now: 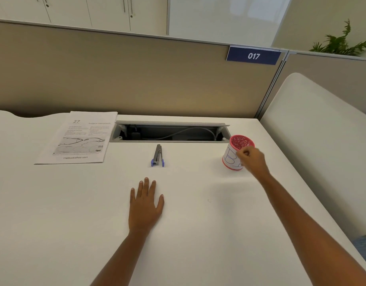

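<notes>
A person's left hand (146, 205) lies flat on the white surface (198, 228), fingers straight and holding nothing, a stapler (157, 156) just beyond them. Farther off, the right hand (251, 159) grips the rim of the upright red cup (230, 158), fingers curled; any move looks barely begun.

papers (74, 139) lying far left on desk (198, 223) | cable well (169, 133) sitting along far edge | stapler (157, 156) lying just before it | cup (230, 157) standing by right edge, right hand (250, 159) gripping it
</notes>
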{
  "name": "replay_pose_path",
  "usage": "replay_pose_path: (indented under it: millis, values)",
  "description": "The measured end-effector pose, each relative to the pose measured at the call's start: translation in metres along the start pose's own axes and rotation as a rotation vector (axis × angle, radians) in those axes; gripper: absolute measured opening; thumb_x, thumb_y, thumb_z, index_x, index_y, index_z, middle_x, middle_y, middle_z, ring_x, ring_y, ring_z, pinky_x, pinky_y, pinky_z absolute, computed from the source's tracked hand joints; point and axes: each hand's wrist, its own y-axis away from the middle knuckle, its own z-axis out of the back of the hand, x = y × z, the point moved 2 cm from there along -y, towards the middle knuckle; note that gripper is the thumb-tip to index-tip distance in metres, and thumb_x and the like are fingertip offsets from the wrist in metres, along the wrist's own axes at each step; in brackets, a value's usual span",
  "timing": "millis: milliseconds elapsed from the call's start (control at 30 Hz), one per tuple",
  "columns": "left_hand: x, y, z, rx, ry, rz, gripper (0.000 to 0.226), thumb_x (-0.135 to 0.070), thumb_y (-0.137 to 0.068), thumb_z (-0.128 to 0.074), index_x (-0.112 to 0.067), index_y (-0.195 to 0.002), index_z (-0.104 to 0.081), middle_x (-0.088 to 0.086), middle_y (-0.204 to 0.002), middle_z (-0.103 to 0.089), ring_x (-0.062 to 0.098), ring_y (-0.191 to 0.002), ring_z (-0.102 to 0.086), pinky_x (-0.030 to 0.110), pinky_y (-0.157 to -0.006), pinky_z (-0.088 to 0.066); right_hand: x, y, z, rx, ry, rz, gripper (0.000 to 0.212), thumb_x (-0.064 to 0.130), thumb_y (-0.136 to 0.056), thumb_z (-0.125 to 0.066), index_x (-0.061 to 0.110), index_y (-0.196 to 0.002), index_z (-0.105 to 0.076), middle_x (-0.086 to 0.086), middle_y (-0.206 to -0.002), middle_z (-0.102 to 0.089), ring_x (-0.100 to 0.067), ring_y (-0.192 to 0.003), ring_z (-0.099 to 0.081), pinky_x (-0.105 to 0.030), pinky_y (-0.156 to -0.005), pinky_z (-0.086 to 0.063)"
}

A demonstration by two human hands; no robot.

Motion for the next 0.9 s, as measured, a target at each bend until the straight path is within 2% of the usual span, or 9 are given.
replay_pose_path:
  millis: [100,233,300,433,567,633,733,800,900]
  values:
    - [0.0,0.001,-0.001,0.003,0.013,0.003,0.061,-0.042,-0.082,-0.028,-0.007,-0.125,-0.054,0.017,-0.134,-0.051,0.032,-0.122,-0.05,0.036,-0.104,-0.011,0.011,-0.024,0.014,-0.148,0.005,0.015,0.019,0.008,-0.083,-0.049,-0.006,-0.088,-0.062,-0.013,-0.083,-0.059,-0.022,-0.08,-0.053,-0.022,-0.061,-0.04]
    - [0.0,0.0,0.0,-0.004,0.008,0.002,0.06,-0.041,-0.082,-0.029,-0.007,-0.124,-0.056,0.017,-0.132,-0.052,0.032,-0.12,-0.052,0.037,-0.103,-0.012,0.013,-0.047,0.02,-0.171,0.067,-0.007,0.024,0.002,-0.083,-0.045,-0.012,-0.082,-0.065,-0.028,-0.088,-0.067,-0.028,-0.074,-0.056,-0.032,-0.071,-0.049]
    - [0.0,0.0,0.001,-0.009,0.003,0.001,0.059,-0.041,-0.082,-0.03,-0.007,-0.123,-0.056,0.017,-0.131,-0.053,0.032,-0.119,-0.053,0.037,-0.103,-0.013,0.012,-0.048,0.021,-0.169,0.069,-0.032,0.024,-0.001,-0.081,-0.045,-0.014,-0.077,-0.065,-0.03,-0.088,-0.068,-0.035,-0.076,-0.06,-0.033,-0.072,-0.049]
    - [-0.001,-0.001,0.002,-0.007,-0.023,-0.006,0.058,-0.039,-0.081,-0.032,-0.007,-0.12,-0.059,0.017,-0.127,-0.057,0.033,-0.114,-0.057,0.038,-0.101,-0.016,0.014,-0.023,0.015,-0.169,0.029,-0.033,0.02,0.006,-0.082,-0.054,-0.005,-0.09,-0.068,-0.022,-0.093,-0.07,-0.032,-0.089,-0.063,-0.031,-0.079,-0.047]
    - [-0.001,0.0,0.0,-0.009,-0.023,-0.008,0.058,-0.04,-0.081,-0.032,-0.007,-0.12,-0.059,0.017,-0.128,-0.057,0.033,-0.115,-0.056,0.038,-0.101,-0.016,0.004,0.026,-0.018,0.11,0.04,-0.007,0.012,0.005,-0.081,-0.058,0.007,-0.072,-0.066,-0.007,-0.054,-0.058,0.002,-0.044,-0.054,-0.017,-0.051,-0.041]
    - [0.0,0.0,0.0,-0.003,-0.004,-0.001,0.059,-0.04,-0.081,-0.031,-0.008,-0.122,-0.057,0.017,-0.13,-0.055,0.033,-0.117,-0.054,0.037,-0.102,-0.014,-0.007,0.052,-0.04,0.332,0.121,-0.032,0.018,0.003,-0.079,-0.058,0.011,-0.064,-0.061,0.003,-0.049,-0.052,0.007,-0.032,-0.048,-0.007,-0.04,-0.035]
    - [0.0,0.0,0.001,0.009,-0.003,0.001,0.059,-0.041,-0.081,-0.03,-0.007,-0.122,-0.057,0.017,-0.13,-0.054,0.033,-0.118,-0.054,0.037,-0.102,-0.014,-0.019,0.081,-0.064,0.489,0.234,-0.019,0.017,0.004,-0.077,-0.058,0.012,-0.063,-0.061,0.006,-0.055,-0.054,0.001,-0.043,-0.05,-0.009,-0.044,-0.036]
    - [-0.001,-0.001,0.001,0.008,-0.009,-0.001,0.059,-0.04,-0.081,-0.03,-0.007,-0.121,-0.058,0.017,-0.129,-0.055,0.033,-0.117,-0.055,0.038,-0.101,-0.015,-0.02,0.09,-0.073,0.48,0.286,0.014,0.013,0.003,-0.077,-0.057,0.007,-0.07,-0.068,-0.002,-0.068,-0.064,-0.013,-0.059,-0.055,-0.015,-0.053,-0.039]
    - [0.0,-0.001,0.0,-0.017,-0.001,0.002,0.061,-0.041,-0.081,-0.028,-0.007,-0.123,-0.056,0.017,-0.132,-0.053,0.033,-0.119,-0.052,0.038,-0.103,-0.015,-0.017,0.096,-0.077,0.439,0.391,0.067,0.014,0.004,-0.079,-0.054,0.003,-0.077,-0.068,-0.011,-0.087,-0.071,-0.017,-0.07,-0.055,-0.022,-0.064,-0.04]
